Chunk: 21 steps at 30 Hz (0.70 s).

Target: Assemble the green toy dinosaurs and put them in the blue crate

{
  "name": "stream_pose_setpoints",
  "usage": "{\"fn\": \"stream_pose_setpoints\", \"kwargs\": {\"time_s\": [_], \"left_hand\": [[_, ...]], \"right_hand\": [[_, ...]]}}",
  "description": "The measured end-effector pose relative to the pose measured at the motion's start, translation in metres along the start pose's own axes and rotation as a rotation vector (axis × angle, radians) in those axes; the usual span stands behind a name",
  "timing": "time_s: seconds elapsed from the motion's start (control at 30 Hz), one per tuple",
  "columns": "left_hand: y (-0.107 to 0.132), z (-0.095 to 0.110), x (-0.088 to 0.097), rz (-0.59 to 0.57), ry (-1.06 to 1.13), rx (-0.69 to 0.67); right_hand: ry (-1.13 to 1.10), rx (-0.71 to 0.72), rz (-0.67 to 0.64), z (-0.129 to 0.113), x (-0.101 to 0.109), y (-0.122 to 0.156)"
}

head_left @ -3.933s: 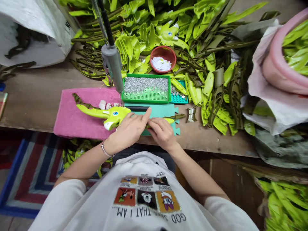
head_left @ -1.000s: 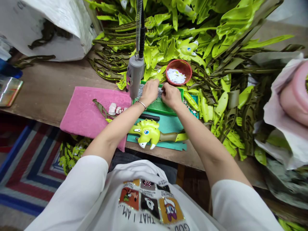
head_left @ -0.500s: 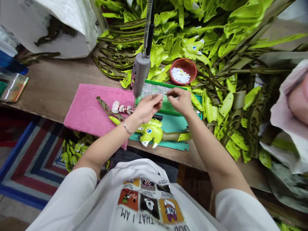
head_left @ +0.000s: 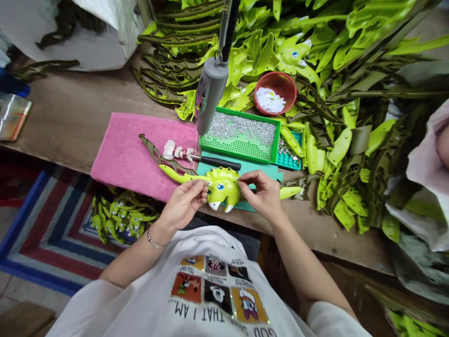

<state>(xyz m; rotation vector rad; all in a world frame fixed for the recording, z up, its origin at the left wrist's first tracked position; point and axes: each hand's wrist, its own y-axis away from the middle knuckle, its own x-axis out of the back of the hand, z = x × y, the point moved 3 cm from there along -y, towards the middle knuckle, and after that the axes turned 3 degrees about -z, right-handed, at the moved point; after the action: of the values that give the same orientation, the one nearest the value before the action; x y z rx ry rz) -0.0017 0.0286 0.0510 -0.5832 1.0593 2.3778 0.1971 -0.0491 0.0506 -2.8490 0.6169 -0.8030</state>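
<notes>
My left hand (head_left: 183,204) and right hand (head_left: 261,194) are both on a lime-green plastic dinosaur (head_left: 222,189), which sits just in front of the green pegged tray (head_left: 277,135), over the edge of a teal mat (head_left: 261,171). My left fingers (head_left: 200,187) are narrowed to a pinch at the dinosaur's frill, near its blue eye; something tiny may be between them, but I can't tell from this view. My right fingers (head_left: 247,177) curl against the frill's other side. The tray holds silver studs (head_left: 242,128). Left of it, a pink towel (head_left: 119,159) carries a black-handled tool (head_left: 220,162). Behind the tray are a hanging grey cylindrical device (head_left: 210,96), a red basket (head_left: 277,75) of white pieces and heaps of green plastic parts (head_left: 340,145).
</notes>
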Motion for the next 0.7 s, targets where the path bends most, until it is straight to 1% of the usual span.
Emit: {"fn": "stream_pose_setpoints", "kwargs": {"time_s": [0.07,0.13,0.3,0.37,0.47,0.57,0.63,0.7], "left_hand": [[0.001,-0.004,-0.001,0.012,-0.008,0.019],[0.001,-0.009,-0.003,0.016,0.005,0.027],[0.000,-0.014,-0.006,0.015,0.062,0.024],[-0.001,-0.015,-0.007,0.011,0.079,0.032],[0.000,-0.017,-0.008,0.001,0.102,0.046],[0.003,-0.021,-0.010,-0.037,0.115,0.046],[0.006,-0.024,-0.011,-0.057,0.114,0.042],[0.008,-0.025,-0.010,-0.062,0.110,0.040]], "right_hand": [[0.056,0.024,-0.020,-0.002,-0.002,0.000],[0.109,0.042,-0.014,-0.002,-0.003,0.000],[0.173,0.028,0.015,-0.001,-0.003,0.002],[0.195,0.071,0.049,-0.009,-0.004,0.004],[0.167,0.200,0.099,-0.032,-0.010,0.009],[0.099,0.291,0.076,-0.051,-0.023,0.015],[0.085,0.313,0.061,-0.056,-0.031,0.018],[0.096,0.318,0.058,-0.056,-0.037,0.021]]}}
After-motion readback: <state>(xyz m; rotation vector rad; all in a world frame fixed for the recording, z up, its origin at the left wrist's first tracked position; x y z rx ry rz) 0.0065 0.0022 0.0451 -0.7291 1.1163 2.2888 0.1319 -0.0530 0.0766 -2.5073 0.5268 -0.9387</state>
